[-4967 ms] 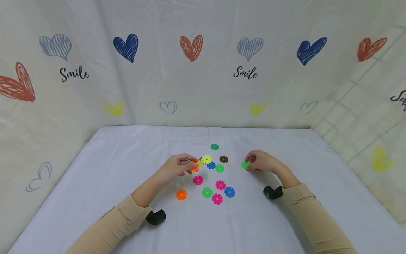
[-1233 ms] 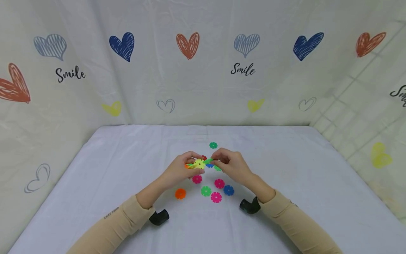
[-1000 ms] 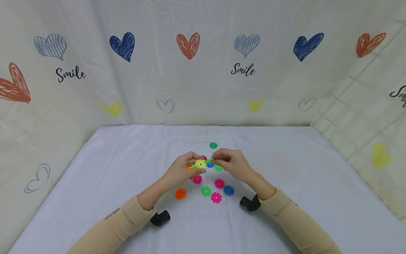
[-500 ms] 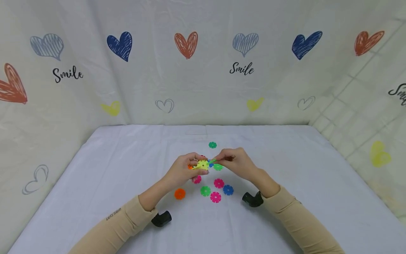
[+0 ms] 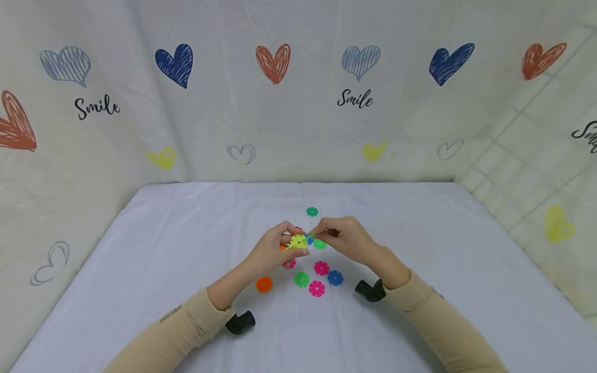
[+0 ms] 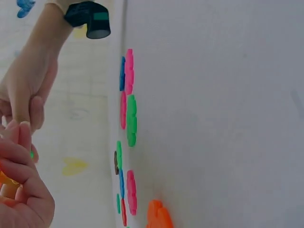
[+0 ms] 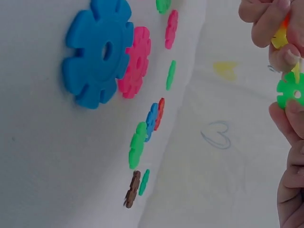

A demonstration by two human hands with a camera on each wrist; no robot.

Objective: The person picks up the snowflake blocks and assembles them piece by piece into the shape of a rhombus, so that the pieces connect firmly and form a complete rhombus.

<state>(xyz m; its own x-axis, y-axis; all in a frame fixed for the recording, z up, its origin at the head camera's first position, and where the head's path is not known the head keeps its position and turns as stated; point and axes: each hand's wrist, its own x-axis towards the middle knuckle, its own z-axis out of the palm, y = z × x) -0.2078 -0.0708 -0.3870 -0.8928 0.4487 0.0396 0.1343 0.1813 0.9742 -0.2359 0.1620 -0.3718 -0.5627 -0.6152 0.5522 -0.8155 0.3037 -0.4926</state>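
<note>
My left hand [image 5: 270,251] grips a small cluster of linked notched plastic discs above the table. A yellow disc [image 5: 299,241] faces up between its thumb and fingers, and an orange one [image 7: 286,21] is partly covered by the fingers. My right hand [image 5: 347,238] pinches a light green notched disc [image 7: 286,90] between thumb and index finger. That green disc stands nearly edge-on in the head view. Its rim meets a yellow disc of the cluster in the right wrist view; how deep the notches sit together I cannot tell.
Loose discs lie on the white-covered table [image 5: 420,217]: orange [image 5: 264,284], blue [image 5: 335,278], pink [image 5: 317,288], green [image 5: 302,280], brown [image 7: 132,190] and several more. Some lie partly hidden beneath the hands. Black wrist-worn cameras [image 5: 240,322] hang under both forearms. A printed curtain [image 5: 298,119] stands behind.
My right hand has carried the green disc leftward from the table's right side to the cluster. Over the last second both hands stay together, shifting slightly right as the green disc turns more edge-on.
</note>
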